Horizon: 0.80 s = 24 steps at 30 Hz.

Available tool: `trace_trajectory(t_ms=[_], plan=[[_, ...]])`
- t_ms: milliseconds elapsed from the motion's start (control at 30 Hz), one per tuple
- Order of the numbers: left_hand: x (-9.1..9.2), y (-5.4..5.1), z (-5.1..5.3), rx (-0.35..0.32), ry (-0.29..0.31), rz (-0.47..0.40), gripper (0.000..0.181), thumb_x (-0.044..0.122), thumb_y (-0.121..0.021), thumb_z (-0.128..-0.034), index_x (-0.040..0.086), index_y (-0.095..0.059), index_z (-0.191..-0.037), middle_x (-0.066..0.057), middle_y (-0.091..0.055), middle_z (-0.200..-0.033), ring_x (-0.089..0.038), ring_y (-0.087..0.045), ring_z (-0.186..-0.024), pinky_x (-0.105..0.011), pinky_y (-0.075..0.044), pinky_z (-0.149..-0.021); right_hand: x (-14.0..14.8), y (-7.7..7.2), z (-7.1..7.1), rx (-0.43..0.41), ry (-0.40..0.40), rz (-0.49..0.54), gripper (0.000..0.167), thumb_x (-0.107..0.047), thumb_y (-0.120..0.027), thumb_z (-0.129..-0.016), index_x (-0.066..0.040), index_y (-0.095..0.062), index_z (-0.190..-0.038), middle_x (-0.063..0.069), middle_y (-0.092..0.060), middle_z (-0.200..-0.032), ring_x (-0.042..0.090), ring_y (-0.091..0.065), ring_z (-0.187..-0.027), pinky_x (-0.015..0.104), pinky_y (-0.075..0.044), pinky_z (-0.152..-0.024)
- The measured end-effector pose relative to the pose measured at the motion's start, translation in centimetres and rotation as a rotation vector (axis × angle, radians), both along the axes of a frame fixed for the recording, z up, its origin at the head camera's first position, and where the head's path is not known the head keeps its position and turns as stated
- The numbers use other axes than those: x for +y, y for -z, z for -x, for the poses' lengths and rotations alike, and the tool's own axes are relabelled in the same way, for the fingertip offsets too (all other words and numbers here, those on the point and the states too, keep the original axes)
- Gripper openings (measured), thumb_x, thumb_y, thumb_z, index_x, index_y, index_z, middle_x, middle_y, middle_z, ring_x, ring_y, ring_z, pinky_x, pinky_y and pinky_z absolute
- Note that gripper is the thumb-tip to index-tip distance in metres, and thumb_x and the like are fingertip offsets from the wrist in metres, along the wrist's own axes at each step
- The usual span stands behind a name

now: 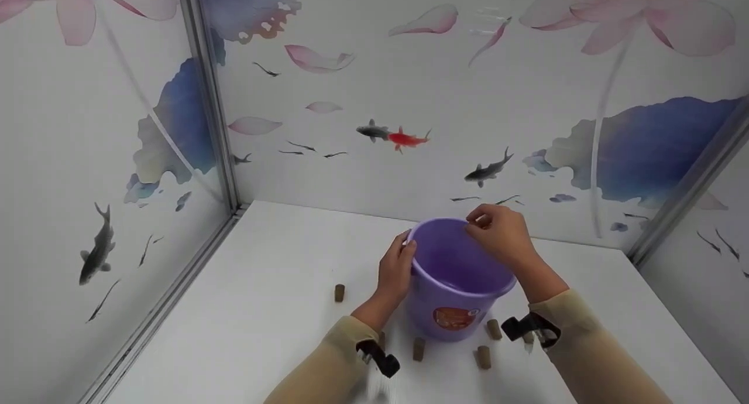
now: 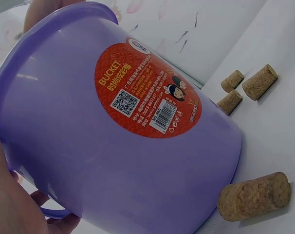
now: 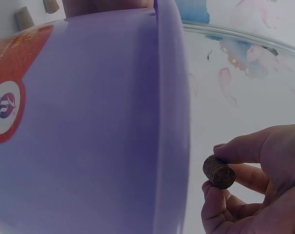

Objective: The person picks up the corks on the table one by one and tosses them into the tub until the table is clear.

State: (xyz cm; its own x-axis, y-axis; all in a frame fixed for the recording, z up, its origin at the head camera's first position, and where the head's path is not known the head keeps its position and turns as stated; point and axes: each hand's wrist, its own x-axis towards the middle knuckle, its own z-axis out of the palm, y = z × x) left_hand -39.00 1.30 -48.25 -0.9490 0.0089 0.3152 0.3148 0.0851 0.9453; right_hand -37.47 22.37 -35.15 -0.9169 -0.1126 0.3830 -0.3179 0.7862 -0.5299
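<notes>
A purple bucket (image 1: 462,310) with a red oval label stands on the white table, its mouth facing up. My left hand (image 1: 395,269) holds it at the left side by the rim, thumb at the edge. In the left wrist view, the fingers (image 2: 64,225) of that hand lie beside the bucket's purple handle (image 2: 55,213). Above the bucket's right side is my right hand (image 1: 502,233). The right wrist view shows it pinching a brown cork (image 3: 219,172) between thumb and fingers, apart from the rim.
Several corks stand on the table, among them one cork (image 1: 339,293) left of the bucket and others, such as this cork (image 1: 483,357), in front. White panels (image 1: 351,175) printed with fish and lotus enclose the table (image 1: 234,310) at the back and sides.
</notes>
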Motion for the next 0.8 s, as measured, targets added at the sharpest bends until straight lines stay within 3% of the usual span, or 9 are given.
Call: trace_trajectory(t_ms=[800], plan=[[0.01, 0.03, 0.09, 0.003, 0.006, -0.014, 0.048, 0.039, -0.044, -0.1121, 0.018, -0.057, -0.153, -0.012, -0.070, -0.140, -0.028, -0.066, -0.129, -0.049, -0.052, -0.108, 0.05, 0.45, -0.02, -0.013, 0.013, -0.002, 0.017, -0.016, -0.075, -0.097, -0.005, -0.078, -0.109, 0.020, -0.080, -0.102, 0.038, -0.075, -0.096, 0.055, -0.059, -0.084]])
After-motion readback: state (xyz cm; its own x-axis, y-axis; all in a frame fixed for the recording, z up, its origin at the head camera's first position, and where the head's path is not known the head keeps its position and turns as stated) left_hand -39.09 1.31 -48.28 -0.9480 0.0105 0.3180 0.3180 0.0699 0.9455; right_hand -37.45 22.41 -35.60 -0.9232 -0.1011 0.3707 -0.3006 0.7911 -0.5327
